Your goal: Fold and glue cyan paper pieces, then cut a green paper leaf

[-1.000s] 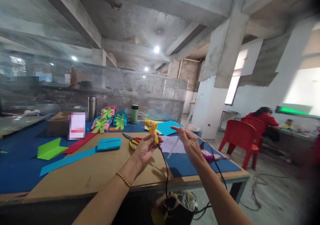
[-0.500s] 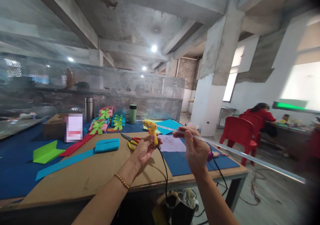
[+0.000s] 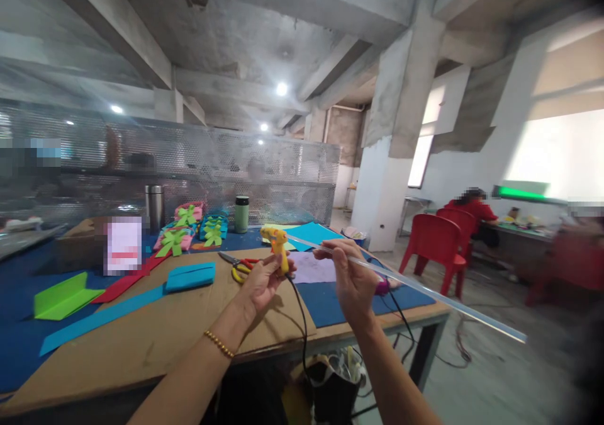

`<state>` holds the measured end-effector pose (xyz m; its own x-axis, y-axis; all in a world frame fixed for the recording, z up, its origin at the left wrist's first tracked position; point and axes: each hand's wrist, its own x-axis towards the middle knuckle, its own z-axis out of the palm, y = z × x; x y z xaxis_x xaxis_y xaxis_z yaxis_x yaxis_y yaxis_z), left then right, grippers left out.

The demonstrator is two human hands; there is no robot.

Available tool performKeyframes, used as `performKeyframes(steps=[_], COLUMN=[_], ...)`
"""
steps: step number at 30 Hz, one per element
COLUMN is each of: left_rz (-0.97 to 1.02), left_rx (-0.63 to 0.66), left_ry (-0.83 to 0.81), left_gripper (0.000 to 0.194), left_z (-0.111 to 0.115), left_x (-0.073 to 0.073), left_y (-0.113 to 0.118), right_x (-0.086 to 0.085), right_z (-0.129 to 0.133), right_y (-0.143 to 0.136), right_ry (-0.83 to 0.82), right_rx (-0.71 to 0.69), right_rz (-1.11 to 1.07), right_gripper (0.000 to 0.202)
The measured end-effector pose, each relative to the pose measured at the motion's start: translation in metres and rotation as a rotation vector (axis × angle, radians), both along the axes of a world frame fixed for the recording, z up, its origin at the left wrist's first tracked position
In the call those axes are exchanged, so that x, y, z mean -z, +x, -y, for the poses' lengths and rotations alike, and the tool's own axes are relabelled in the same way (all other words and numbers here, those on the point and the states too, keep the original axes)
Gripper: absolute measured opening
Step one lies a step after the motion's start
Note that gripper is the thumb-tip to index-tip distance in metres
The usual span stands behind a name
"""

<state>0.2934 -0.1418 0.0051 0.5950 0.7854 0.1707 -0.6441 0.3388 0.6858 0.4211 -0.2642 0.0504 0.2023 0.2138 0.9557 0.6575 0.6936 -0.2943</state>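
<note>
My right hand (image 3: 356, 280), pinching the clear stick (image 3: 438, 297), has aligned it behind the glue gun (image 3: 279, 243) gripped in my left hand (image 3: 262, 283).

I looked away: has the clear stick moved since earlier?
Yes. Against the table, the stick has swung from steep to shallow, one end now past the right edge.

Gold beaded bracelet (image 3: 219, 344), short nails
</note>
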Motion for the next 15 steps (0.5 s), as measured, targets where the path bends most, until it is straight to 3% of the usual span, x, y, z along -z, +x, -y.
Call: performKeyframes(steps=[15], left_rz=[-0.108], left_rx=[-0.094], left_ry=[-0.100], left_gripper=[0.016], left_z=[-0.009], left_x=[0.007], left_y=[0.000], right_x=[0.008], right_z=[-0.012], right_y=[-0.012], right_ry=[-0.103], right_rx=[-0.088], right_rz=[-0.043], right_gripper=[0.028])
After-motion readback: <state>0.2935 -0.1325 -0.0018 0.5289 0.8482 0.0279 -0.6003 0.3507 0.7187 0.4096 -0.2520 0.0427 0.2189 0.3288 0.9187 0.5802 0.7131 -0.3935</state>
